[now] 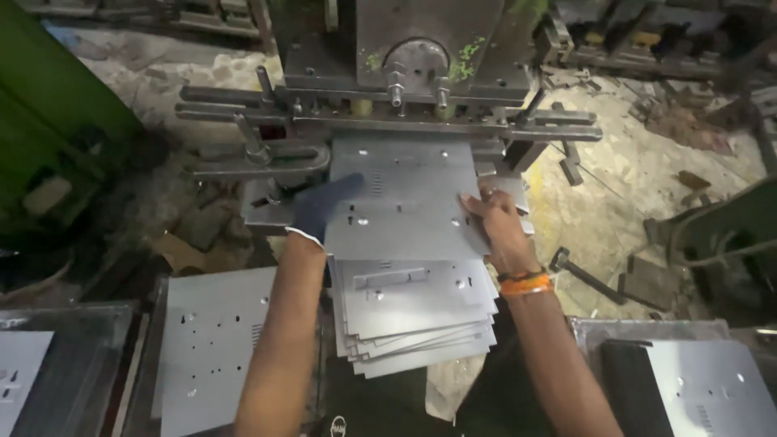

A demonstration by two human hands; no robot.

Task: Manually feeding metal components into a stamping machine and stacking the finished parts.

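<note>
A grey punched metal sheet [409, 194] lies flat with its far edge under the head of a press machine [405, 73]. My left hand [322, 206], in a dark blue glove, rests on the sheet's left edge. My right hand [495, 222], bare and with an orange band at the wrist, grips the sheet's right edge. Just below, a fanned stack of similar sheets [417, 311] sits between my forearms.
More punched sheets lie at lower left [212, 348], far left [20, 372] and lower right [704, 388]. A green machine body [48, 97] stands at left. Metal scraps and a tool [587, 275] litter the stained floor at right.
</note>
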